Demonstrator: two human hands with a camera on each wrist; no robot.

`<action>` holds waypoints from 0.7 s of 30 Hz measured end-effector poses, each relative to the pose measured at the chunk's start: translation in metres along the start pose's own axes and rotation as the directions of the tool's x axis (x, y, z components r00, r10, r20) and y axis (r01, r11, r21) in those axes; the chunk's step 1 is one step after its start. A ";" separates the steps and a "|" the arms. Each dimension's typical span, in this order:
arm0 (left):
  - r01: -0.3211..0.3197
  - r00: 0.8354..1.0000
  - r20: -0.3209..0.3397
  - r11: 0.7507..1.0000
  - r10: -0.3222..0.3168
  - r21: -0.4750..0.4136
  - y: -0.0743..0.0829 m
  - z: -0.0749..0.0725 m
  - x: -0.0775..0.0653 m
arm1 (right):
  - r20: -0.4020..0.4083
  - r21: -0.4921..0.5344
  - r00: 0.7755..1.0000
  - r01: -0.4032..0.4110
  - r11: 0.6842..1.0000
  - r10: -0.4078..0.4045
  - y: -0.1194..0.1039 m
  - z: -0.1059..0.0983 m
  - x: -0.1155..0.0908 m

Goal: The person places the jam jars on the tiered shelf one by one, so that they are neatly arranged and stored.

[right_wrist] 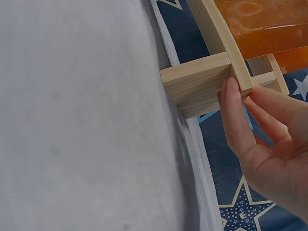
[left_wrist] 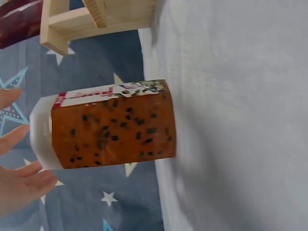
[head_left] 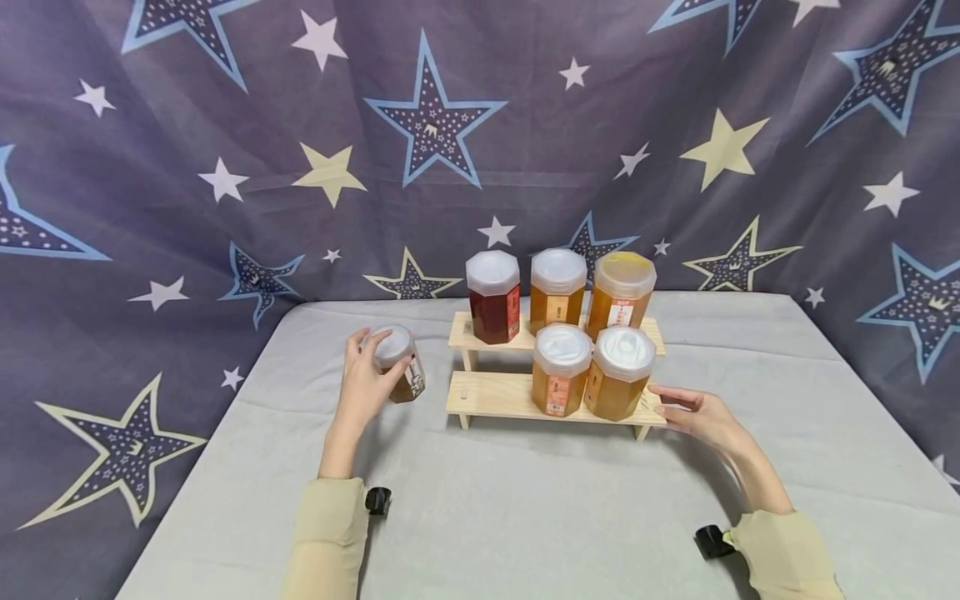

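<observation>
My left hand (head_left: 367, 375) curls its fingers and thumb round the white lid of an eight-sided jar (left_wrist: 113, 127), left of the stand. This jar holds brown contents dotted with dark seeds and bears a white and red label. Whether its base touches the cloth I cannot tell. At the lower right end of a two-step wooden display stand (head_left: 487, 393), my right hand (right_wrist: 269, 134) pinches the board's edge. Two amber jars, a left one (head_left: 558, 379) and a right one (head_left: 618, 379), stand on the lower step, towards its right.
On the upper step stand a dark red jar (head_left: 495, 304), an amber jar (head_left: 557, 300) and a yellow-lidded jar (head_left: 621, 287). A pale grey cloth (head_left: 540, 508) covers the table. Behind it hangs a star-patterned curtain (head_left: 525, 192).
</observation>
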State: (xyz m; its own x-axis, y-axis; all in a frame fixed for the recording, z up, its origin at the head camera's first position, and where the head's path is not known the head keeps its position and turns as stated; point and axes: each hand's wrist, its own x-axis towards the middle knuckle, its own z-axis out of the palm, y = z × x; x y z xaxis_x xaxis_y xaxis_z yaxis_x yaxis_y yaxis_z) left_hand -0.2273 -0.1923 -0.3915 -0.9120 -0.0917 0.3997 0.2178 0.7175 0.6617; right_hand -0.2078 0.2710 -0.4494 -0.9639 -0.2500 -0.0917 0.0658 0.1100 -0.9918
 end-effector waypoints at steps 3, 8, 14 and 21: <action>0.025 1.000 0.015 1.000 -0.025 -0.004 -0.006 0.002 0.003 | 0.001 -0.004 1.000 0.004 1.000 -0.004 0.000 0.000 0.000; 0.049 0.998 0.044 0.999 -0.049 -0.012 -0.012 0.005 0.007 | 0.003 0.003 1.000 0.010 1.000 -0.010 0.000 0.000 0.000; 0.088 0.993 0.081 0.996 -0.086 -0.025 -0.017 0.007 0.009 | 0.002 -0.018 1.000 0.005 1.000 -0.005 -0.001 0.000 0.000; 0.114 0.991 0.075 0.991 -0.109 -0.068 -0.021 0.010 0.010 | -0.006 -0.039 1.000 -0.006 0.999 0.005 -0.001 0.000 -0.001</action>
State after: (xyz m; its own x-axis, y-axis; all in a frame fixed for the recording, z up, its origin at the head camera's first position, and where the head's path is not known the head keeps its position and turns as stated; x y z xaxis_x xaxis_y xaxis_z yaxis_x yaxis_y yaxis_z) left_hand -0.2441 -0.2012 -0.4074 -0.9539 -0.1173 0.2764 0.1353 0.6539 0.7444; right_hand -0.2071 0.2709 -0.4481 -0.9651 -0.2435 -0.0965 0.0611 0.1488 -0.9870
